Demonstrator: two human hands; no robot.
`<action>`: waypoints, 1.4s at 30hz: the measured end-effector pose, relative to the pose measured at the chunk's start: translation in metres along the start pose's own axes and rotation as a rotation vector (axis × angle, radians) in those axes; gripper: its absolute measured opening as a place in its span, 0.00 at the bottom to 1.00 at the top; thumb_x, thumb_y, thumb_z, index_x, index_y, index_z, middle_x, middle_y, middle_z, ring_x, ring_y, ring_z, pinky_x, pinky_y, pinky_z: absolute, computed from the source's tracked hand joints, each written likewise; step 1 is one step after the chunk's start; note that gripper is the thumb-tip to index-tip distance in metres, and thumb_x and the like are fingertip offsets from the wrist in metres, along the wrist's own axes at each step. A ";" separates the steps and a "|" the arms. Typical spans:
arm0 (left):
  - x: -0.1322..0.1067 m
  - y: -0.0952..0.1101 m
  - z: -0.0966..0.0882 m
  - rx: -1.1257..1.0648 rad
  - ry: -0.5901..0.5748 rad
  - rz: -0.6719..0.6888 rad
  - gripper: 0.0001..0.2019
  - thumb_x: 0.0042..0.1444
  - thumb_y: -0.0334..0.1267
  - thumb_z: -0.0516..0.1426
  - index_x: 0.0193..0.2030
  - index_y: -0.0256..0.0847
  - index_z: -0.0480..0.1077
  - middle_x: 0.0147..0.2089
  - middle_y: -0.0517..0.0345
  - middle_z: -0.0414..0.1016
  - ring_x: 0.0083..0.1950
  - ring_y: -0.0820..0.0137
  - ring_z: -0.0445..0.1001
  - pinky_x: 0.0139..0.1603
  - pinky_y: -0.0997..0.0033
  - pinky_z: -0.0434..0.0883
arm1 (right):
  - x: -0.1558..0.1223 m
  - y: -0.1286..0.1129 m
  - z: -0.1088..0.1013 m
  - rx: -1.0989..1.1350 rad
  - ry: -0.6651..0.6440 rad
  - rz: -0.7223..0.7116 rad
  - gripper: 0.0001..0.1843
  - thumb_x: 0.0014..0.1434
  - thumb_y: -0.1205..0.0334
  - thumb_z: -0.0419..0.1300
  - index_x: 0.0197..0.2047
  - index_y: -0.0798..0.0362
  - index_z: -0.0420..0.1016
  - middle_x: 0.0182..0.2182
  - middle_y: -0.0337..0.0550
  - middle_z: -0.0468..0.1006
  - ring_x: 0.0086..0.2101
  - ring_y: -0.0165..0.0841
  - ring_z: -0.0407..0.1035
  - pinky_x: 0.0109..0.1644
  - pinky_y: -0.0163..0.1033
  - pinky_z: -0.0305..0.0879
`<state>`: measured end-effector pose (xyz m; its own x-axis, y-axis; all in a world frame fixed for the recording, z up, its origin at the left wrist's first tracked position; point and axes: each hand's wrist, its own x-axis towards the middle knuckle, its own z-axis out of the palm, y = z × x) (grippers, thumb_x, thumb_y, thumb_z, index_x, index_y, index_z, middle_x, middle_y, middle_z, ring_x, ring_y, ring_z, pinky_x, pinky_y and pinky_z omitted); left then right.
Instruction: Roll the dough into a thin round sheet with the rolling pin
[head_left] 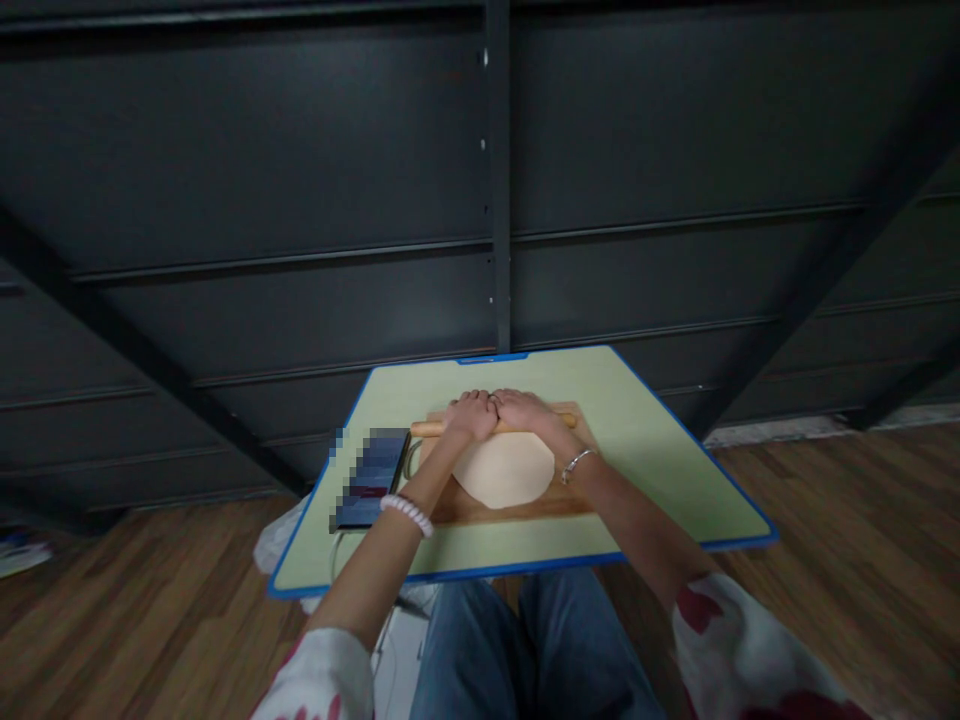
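Observation:
A wooden rolling pin (427, 429) lies crosswise over the far part of a flat, pale sheet of dough (504, 472). My left hand (472, 412) rests on top of the pin near its middle, fingers curled over it. Right beside it, my right hand (523, 409) is closed over the pin in the same way, and the two hands touch. Under the dough is a wooden board (525, 512), partly covered by my forearms. Both ends of the pin stick out past my hands.
The board sits on a small pale-green table (660, 480) with a blue rim. On its left lies a dark phone or tablet (379, 475), partly pixelated, with a cable (335, 560) beside it. Dark metal panels (300, 150) stand behind the table. Wooden flooring (840, 520) surrounds it.

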<state>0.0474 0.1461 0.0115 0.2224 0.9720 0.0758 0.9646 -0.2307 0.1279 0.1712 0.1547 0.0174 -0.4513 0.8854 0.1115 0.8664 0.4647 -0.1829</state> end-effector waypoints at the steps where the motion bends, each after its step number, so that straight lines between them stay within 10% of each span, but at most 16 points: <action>1: -0.007 0.001 0.000 0.005 0.015 0.011 0.16 0.61 0.42 0.54 0.53 0.38 0.65 0.53 0.50 0.68 0.49 0.65 0.70 0.47 0.57 0.71 | -0.005 -0.002 0.000 -0.001 -0.011 -0.011 0.19 0.61 0.56 0.57 0.53 0.54 0.66 0.50 0.47 0.69 0.44 0.37 0.69 0.46 0.48 0.69; 11: -0.053 0.003 0.002 0.012 0.070 0.108 0.24 0.63 0.37 0.39 0.62 0.29 0.57 0.64 0.44 0.61 0.64 0.64 0.59 0.64 0.62 0.56 | -0.048 -0.016 0.004 -0.029 -0.069 -0.016 0.26 0.66 0.63 0.36 0.64 0.60 0.56 0.64 0.51 0.54 0.63 0.38 0.46 0.65 0.54 0.40; 23: -0.103 0.010 0.004 -0.099 0.225 0.221 0.26 0.65 0.43 0.35 0.59 0.30 0.61 0.60 0.43 0.66 0.61 0.63 0.64 0.64 0.60 0.56 | -0.096 -0.038 0.009 -0.052 0.121 -0.086 0.29 0.62 0.63 0.40 0.65 0.63 0.55 0.64 0.52 0.56 0.63 0.36 0.48 0.65 0.44 0.42; 36: -0.176 0.007 0.012 -0.151 0.232 0.367 0.25 0.65 0.39 0.39 0.65 0.28 0.53 0.67 0.43 0.54 0.69 0.65 0.48 0.68 0.56 0.50 | -0.146 -0.098 0.016 -0.298 0.218 0.172 0.24 0.61 0.73 0.46 0.60 0.70 0.61 0.55 0.71 0.65 0.55 0.47 0.61 0.59 0.52 0.52; 42: -0.202 0.003 0.022 -0.172 0.243 0.419 0.25 0.61 0.32 0.42 0.65 0.35 0.52 0.67 0.47 0.54 0.69 0.65 0.49 0.67 0.54 0.54 | -0.159 -0.086 0.000 -0.256 0.215 0.068 0.15 0.61 0.74 0.47 0.48 0.58 0.70 0.41 0.55 0.74 0.43 0.41 0.66 0.48 0.45 0.62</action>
<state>0.0085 -0.0502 -0.0253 0.5262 0.7606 0.3803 0.7578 -0.6223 0.1962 0.1681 -0.0263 0.0157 -0.3593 0.8781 0.3160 0.9307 0.3622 0.0515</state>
